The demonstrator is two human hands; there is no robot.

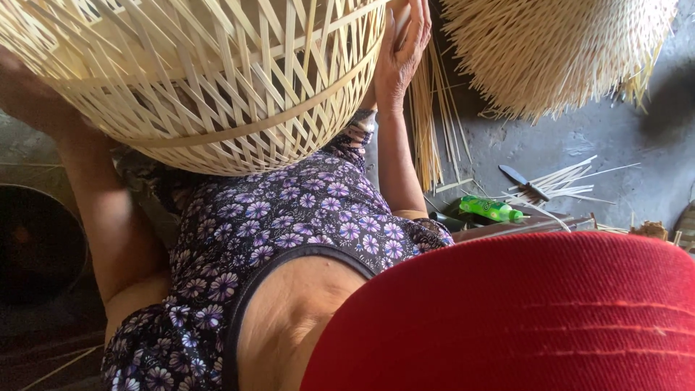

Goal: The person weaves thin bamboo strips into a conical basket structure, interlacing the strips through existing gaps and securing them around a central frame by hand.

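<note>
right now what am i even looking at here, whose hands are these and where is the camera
This is one picture from a camera worn on a person's head, looking down their own front. The red curve at the bottom is probably the brim of their cap, and below the basket you see their purple flowered dress.

There is no machine, only two bare hands. They hold up a woven bamboo basket, open lattice with a band round it. The right hand rests flat against its edge. The left hand is mostly hidden behind the basket at the other side.

On the grey floor lie loose bamboo strips, a knife and a green bottle. Another unfinished basket sits at the top right.
</note>
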